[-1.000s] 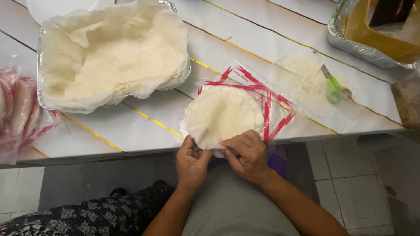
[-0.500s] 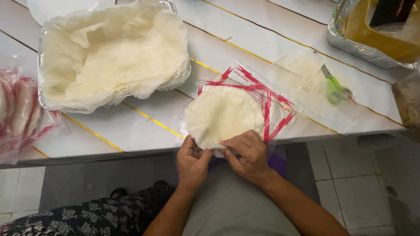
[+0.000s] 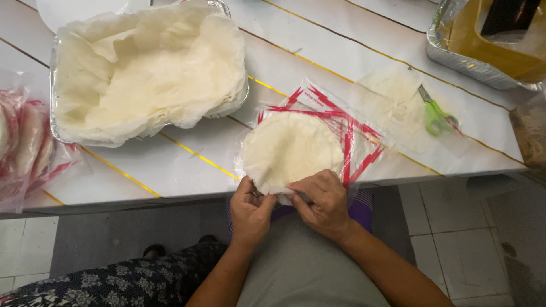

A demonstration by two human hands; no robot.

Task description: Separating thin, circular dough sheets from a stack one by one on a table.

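Pale round wrappers (image 3: pixel 291 149) lie stacked on their red-striped plastic bag (image 3: pixel 341 122) at the counter (image 3: pixel 170 165) edge; my left hand (image 3: pixel 250 209) and right hand (image 3: pixel 319 200) pinch the stack's near rim. Green scissors (image 3: pixel 435 113) lie rightward.

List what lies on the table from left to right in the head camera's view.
Bag of wrappers with red print → foil tray lined with thin sheets → round stack of wrappers → green-handled scissors → second foil tray.
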